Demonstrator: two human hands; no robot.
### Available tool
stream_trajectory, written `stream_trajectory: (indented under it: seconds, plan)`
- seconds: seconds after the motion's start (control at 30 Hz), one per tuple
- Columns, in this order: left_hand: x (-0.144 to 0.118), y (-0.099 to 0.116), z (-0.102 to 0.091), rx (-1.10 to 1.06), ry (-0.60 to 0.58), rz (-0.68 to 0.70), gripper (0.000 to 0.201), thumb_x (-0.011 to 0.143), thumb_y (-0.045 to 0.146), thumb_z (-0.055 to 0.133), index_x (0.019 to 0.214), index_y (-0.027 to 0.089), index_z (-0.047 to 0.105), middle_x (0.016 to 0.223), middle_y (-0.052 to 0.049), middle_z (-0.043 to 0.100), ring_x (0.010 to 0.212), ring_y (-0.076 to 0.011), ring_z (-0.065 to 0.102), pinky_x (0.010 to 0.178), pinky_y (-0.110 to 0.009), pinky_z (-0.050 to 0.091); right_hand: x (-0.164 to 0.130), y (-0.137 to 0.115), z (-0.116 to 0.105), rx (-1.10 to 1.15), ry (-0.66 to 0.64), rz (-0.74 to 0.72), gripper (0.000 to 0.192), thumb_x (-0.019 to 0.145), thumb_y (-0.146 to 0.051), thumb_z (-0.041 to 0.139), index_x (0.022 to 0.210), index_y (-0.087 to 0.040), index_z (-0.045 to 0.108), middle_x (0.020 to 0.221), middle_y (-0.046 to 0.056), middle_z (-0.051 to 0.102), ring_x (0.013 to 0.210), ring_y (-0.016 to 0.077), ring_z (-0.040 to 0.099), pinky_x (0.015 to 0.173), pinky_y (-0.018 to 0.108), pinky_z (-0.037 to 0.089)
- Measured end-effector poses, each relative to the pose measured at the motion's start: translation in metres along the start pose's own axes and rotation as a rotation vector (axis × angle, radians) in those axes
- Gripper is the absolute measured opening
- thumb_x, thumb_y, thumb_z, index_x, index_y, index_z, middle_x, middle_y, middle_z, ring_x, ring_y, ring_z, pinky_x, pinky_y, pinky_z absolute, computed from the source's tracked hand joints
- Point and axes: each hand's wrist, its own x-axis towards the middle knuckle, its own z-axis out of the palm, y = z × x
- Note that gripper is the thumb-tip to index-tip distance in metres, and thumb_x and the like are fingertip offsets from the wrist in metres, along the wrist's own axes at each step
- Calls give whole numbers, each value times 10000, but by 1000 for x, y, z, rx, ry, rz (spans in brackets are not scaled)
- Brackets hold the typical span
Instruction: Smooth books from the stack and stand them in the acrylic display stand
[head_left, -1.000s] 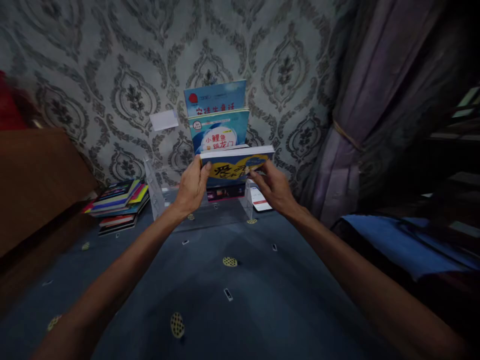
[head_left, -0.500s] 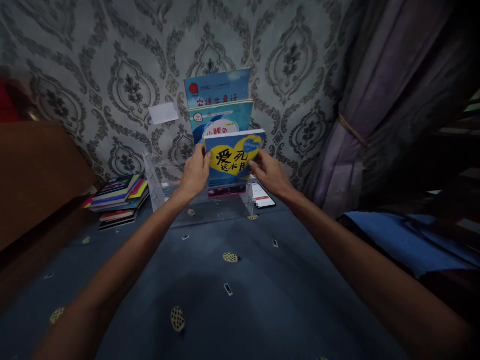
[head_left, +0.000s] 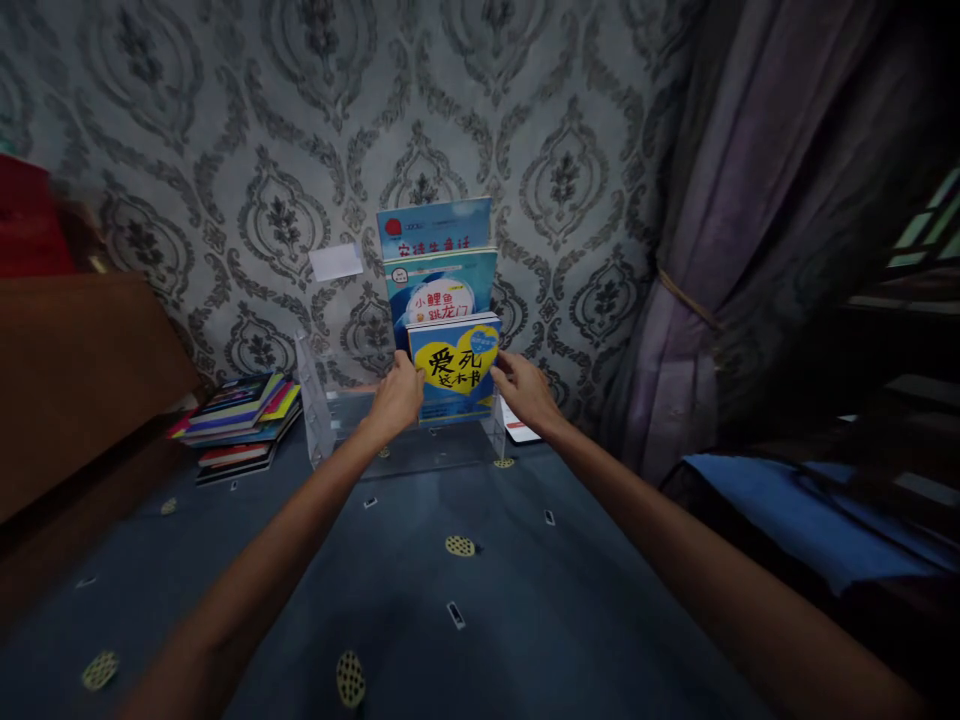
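Note:
A blue book with a yellow heart [head_left: 454, 385] on its cover stands upright between my hands. My left hand [head_left: 398, 398] grips its left edge, thumb on the front cover. At the right edge, my right hand [head_left: 527, 388] pinches the same book. Behind it rise a teal picture book [head_left: 442, 275] and, taller still, a light-blue book [head_left: 435, 222]. The books are in a clear acrylic stand [head_left: 319, 420], whose tiered left side panel shows beside my left hand. My fingertips behind the front book are hidden.
Several books lie in a pile [head_left: 240, 425] to the left, near a brown box [head_left: 90, 370]. A phone [head_left: 519, 428] lies right of the stand. A white card [head_left: 335, 262] is behind on the left; a purple curtain [head_left: 690, 250] hangs at right. Patterned blue cloth [head_left: 420, 580] covers the table.
The heart-covered book has gone down and back into the stand's front, still between both hands. A dark, pink-edged cover that showed below it is now hidden. The camera view has tilted up.

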Motion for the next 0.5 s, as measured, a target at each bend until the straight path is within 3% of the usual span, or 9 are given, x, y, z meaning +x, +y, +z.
stream_trajectory:
  seconds: [0.2,0.5]
  plan:
    - [2,-1,5,16,-30,-4,195,1032,216,349,1192,117,401,1131,-254,695,1073,-337,693,855,-388,507,2,-8,2,-69,-14,21,310,891,-249,421,1049,-156,671,905,126,689,876,276,623,819,386,496]
    - [4,-3,10,38,-22,11,219,1017,162,326,1207,104,417,1139,-247,693,1067,-325,696,891,-401,511,1,-10,10,-116,4,38,238,866,-218,413,946,-170,631,886,135,661,833,277,585,788,377,472]
